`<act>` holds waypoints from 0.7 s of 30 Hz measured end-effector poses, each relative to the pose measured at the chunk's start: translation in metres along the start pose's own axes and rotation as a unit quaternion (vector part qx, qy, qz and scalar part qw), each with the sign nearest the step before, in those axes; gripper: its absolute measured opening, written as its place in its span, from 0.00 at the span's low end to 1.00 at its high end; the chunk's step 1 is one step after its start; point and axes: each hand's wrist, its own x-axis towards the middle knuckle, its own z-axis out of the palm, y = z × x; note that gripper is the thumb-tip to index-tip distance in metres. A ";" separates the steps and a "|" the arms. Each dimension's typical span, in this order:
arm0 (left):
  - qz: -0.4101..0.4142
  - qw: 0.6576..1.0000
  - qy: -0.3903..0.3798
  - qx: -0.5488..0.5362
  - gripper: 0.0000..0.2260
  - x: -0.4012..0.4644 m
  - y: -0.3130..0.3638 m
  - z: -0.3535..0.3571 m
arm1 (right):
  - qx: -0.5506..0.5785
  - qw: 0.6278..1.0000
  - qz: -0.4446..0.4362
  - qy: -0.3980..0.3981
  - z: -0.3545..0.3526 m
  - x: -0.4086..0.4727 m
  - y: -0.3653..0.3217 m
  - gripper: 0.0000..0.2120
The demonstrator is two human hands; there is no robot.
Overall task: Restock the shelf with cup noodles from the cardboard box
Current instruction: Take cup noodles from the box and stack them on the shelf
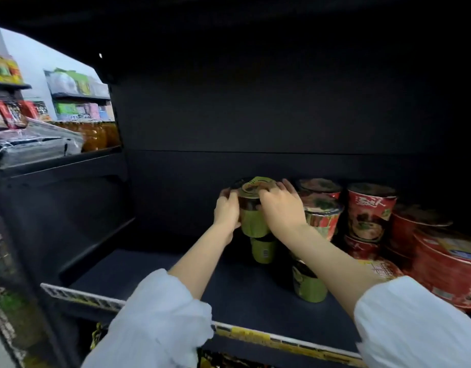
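A green cup noodle [253, 211] stands on top of another green cup [263, 249] deep on the dark shelf [154, 274]. My left hand [227, 211] grips its left side and my right hand [280, 208] wraps its right side and lid. Both hands are closed on this upper cup. A third green cup [308, 284] stands nearer the front, partly hidden under my right forearm. The cardboard box is not in view.
Red cup noodles [368, 212] are stacked to the right, with wide red bowl noodles [446, 272] at the far right. The shelf's front rail [255, 334] carries price labels. Other store shelves [77, 102] show at the left, behind the dark side panel.
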 end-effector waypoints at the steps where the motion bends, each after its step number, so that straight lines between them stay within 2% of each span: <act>1: -0.002 1.000 -0.005 -0.009 0.14 0.008 0.002 0.004 | -0.018 1.000 0.006 -0.006 -0.001 0.008 0.003 0.12; 5: 0.005 0.999 -0.038 -0.002 0.13 0.029 0.001 0.015 | -0.072 0.994 0.025 -0.078 -0.006 0.032 0.010 0.12; 8: -0.012 0.997 -0.073 0.034 0.18 0.037 0.001 0.017 | -0.087 0.986 0.053 -0.130 -0.004 0.040 0.011 0.15; 12: -0.055 0.995 -0.077 -0.031 0.18 0.040 0.004 0.021 | -0.078 0.984 0.068 -0.143 0.002 0.043 0.007 0.16; 15: -0.066 0.995 -0.069 -0.038 0.19 0.040 0.003 0.026 | -0.033 0.982 0.095 -0.157 0.001 0.046 0.011 0.16; 16: -0.065 0.995 -0.071 -0.017 0.20 0.038 0.003 0.027 | -0.014 0.981 0.104 -0.164 0.001 0.047 0.013 0.16; 18: -0.034 0.992 -0.064 0.103 0.21 0.036 0.003 0.025 | 0.029 0.976 0.114 -0.181 0.001 0.051 0.018 0.17; 21: 0.066 0.957 -0.012 0.284 0.21 0.036 0.004 0.016 | 0.095 0.970 0.115 -0.190 -0.004 0.055 0.024 0.18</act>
